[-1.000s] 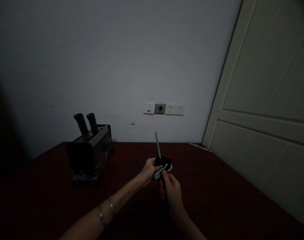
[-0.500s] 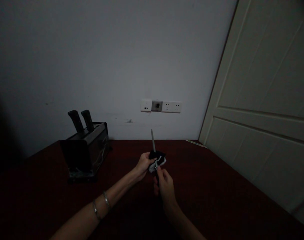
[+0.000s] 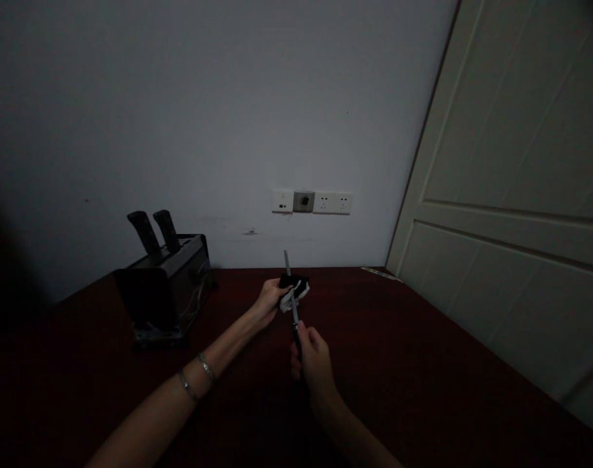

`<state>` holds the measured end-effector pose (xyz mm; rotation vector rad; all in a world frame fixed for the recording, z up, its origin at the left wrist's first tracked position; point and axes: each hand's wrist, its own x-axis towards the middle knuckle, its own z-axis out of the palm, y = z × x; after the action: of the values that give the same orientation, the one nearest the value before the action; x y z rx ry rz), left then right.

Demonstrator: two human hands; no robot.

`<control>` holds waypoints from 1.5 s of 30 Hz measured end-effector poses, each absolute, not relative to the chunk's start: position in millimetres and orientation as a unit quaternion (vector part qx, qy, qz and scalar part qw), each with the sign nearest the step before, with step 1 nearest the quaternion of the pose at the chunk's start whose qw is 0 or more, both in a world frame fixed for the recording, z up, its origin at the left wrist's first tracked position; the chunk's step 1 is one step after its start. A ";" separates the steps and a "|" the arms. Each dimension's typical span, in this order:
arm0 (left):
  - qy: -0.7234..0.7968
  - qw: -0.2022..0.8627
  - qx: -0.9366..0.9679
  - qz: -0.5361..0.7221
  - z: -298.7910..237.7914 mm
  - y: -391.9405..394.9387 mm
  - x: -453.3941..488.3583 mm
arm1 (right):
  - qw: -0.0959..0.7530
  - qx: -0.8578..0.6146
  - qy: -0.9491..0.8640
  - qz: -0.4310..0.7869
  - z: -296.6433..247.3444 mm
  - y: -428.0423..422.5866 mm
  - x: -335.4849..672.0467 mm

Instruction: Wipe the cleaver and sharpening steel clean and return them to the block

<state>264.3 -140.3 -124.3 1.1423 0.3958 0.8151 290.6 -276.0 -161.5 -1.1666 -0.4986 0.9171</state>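
Note:
My right hand is closed around the dark handle of a slim grey honing steel, whose shaft points up and away from me. A folded black and white cloth is wrapped about the middle of the shaft. Pinching that cloth from the left side is my left hand, thumb on top. The narrow tip shows beyond the cloth, and a stretch of bare shaft lies between cloth and handle. Dim light hides the finer detail.
On the left of the dark red table stands a knife block with two black handles sticking up. Wall sockets are behind. A flat thin strip lies at the far right edge, near a pale door.
The cloth in my left hand has slid along the shaft toward the tip, away from my right hand. More bare shaft shows near the handle and less past the cloth.

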 end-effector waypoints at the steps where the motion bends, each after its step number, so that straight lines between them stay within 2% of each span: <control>1: 0.184 0.745 0.520 0.375 -123.5 -137.8 264.5 | 0.707 -0.526 -0.225 0.415 -161.7 -276.2 290.2; 16: 0.215 0.736 0.499 0.403 -112.6 -108.2 274.0 | 0.706 -0.521 -0.230 0.420 -166.0 -278.3 289.7; 34: 0.245 0.729 0.460 0.444 -115.2 -73.3 263.0 | 0.661 -0.541 -0.250 0.456 -170.7 -283.2 279.5; 45: 0.233 0.747 0.447 0.433 -107.7 -70.1 265.5 | 0.670 -0.535 -0.240 0.455 -172.1 -281.9 278.8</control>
<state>265.5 -70.1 -107.7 0.9777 0.5103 0.9470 278.8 -281.9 -172.1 -1.2059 -0.5406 1.0256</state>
